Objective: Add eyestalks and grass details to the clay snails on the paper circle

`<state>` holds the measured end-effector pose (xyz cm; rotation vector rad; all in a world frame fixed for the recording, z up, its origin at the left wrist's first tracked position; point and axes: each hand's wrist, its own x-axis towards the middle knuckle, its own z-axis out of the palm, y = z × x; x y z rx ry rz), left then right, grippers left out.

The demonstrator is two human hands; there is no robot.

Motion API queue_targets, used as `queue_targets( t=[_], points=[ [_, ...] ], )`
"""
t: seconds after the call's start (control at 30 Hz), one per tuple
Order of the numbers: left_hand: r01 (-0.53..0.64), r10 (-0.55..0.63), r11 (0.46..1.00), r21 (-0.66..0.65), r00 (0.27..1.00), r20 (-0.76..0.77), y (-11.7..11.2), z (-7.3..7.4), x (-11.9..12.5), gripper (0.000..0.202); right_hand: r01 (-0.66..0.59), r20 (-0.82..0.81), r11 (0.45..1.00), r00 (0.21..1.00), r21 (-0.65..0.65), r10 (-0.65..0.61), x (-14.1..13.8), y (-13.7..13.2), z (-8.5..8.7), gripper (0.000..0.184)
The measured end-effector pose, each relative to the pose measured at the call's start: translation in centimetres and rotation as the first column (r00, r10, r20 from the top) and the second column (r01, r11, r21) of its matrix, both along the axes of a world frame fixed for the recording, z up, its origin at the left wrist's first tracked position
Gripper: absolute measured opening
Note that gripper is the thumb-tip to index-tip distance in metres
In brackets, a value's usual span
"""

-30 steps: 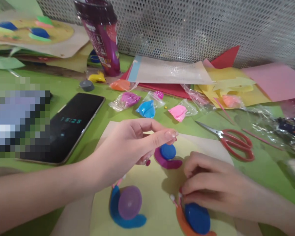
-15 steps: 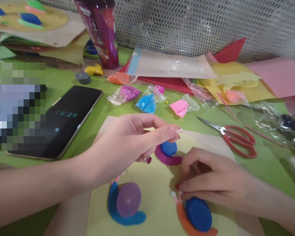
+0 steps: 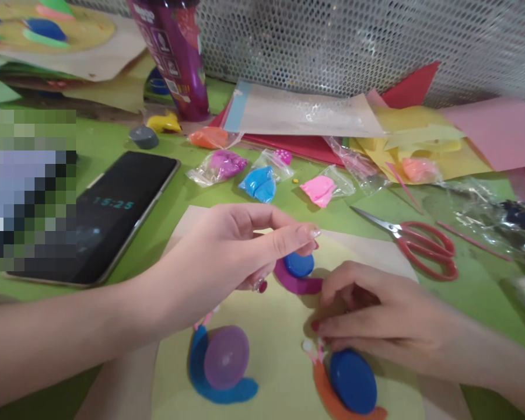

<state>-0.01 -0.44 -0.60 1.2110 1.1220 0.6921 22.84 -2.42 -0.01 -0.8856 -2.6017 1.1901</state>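
Observation:
My left hand point(image 3: 249, 248) hovers over the yellow paper point(image 3: 275, 356) with thumb and forefinger pinched together. Anything between those fingertips is too small to make out. Partly behind it lies a clay snail with a magenta body point(image 3: 301, 286) and a blue round shell point(image 3: 299, 264). My right hand point(image 3: 376, 309) is closed in a pinch beside the pink, white-tipped feelers point(image 3: 308, 348) of an orange snail point(image 3: 326, 385), which bears a dark blue shell point(image 3: 353, 380). What its fingers hold is hidden. At left is a blue snail point(image 3: 196, 367) with a purple shell point(image 3: 226, 357).
Red-handled scissors point(image 3: 426, 248) lie right of the paper. Bagged clay in blue point(image 3: 259, 184), pink point(image 3: 318, 190) and purple point(image 3: 227, 164) sits behind. A phone point(image 3: 126, 216) lies at left, a purple cup point(image 3: 175, 64) stands at the back, and paper sheets point(image 3: 301, 111) lean on a perforated panel.
The view has shifted slightly, so things sit a little farther left. Both hands keep nearly the same pose and place over the paper.

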Motion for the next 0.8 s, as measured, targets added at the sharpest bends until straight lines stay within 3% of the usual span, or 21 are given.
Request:
queue_targets(
  t=[0.13, 0.8],
  points=[
    [-0.002, 0.002, 1.000, 0.002, 1.000, -0.006, -0.01, -0.06, -0.05, 0.029, 0.002, -0.100, 0.999, 0.995, 0.033, 0.001, 0.06, -0.03, 0.39, 0.023],
    [0.017, -0.010, 0.998, -0.062, 0.993, 0.114, -0.13, -0.13, 0.03, 0.026, 0.004, -0.130, 0.999, 0.991, 0.040, 0.001, 0.22, -0.32, 0.04, 0.027]
  ],
)
